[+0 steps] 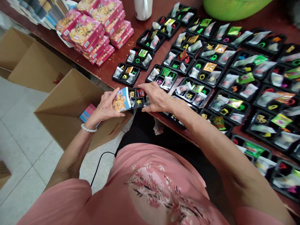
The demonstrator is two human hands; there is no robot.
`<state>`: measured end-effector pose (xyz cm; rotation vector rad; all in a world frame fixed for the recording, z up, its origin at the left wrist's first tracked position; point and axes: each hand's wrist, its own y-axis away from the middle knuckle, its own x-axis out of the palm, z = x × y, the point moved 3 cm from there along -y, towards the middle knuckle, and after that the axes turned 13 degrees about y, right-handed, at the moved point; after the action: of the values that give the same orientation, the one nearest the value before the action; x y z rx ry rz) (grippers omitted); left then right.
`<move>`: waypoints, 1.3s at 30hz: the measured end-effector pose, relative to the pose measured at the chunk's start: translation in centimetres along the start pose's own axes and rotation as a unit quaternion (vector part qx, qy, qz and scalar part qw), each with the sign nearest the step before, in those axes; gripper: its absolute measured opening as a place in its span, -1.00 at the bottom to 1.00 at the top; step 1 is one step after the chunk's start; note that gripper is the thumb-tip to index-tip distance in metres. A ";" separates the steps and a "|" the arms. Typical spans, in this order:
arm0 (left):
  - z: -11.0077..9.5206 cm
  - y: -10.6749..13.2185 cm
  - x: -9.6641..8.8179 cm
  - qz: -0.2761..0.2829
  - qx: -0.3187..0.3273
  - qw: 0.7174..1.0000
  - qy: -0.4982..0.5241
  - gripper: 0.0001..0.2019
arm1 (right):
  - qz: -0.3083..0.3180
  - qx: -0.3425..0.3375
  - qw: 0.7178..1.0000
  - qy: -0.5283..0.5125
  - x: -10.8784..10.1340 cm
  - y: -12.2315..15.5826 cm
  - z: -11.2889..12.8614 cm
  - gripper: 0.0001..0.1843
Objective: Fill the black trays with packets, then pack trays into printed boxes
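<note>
My left hand [106,104] is wrapped round a small blue and yellow printed box [122,100]. The box's right end meets a black compartment tray [136,99], which looks partly inside it. Gripping the tray's right end is my right hand [156,97], its thumb below and fingers above. Small yellow pieces and a red packet sit in the tray's visible compartments; the rest is covered by the box and my fingers. Close beyond my hands, another filled black tray [126,74] lies on the table.
Many filled trays [206,70] cover the red-brown table [103,73]. Stacked pink boxes [87,32], a white mug [143,9] and a green basket [234,7] stand farther back. An open cardboard carton [65,103] on the left holds a pink and blue box [87,113].
</note>
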<state>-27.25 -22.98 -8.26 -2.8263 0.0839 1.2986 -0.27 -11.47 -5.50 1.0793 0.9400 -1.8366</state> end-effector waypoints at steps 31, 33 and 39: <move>-3.0 0.5 0.2 0.016 -0.023 0.998 -0.058 0.39 | 0.032 -0.033 0.999 0.029 0.4 -1.8 0.8 -0.09; -3.6 0.1 0.1 0.009 -0.049 0.995 -0.091 0.38 | 0.011 -0.039 0.999 0.014 0.6 -1.9 0.5 -0.01; -4.7 -0.1 0.3 0.003 -0.053 0.991 -0.120 0.27 | -0.055 0.050 0.997 0.020 -1.1 0.7 1.0 -0.38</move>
<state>-23.48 -23.11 -5.44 -2.7281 0.0194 1.6801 0.40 -12.42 -4.30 1.1483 0.9568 -1.9765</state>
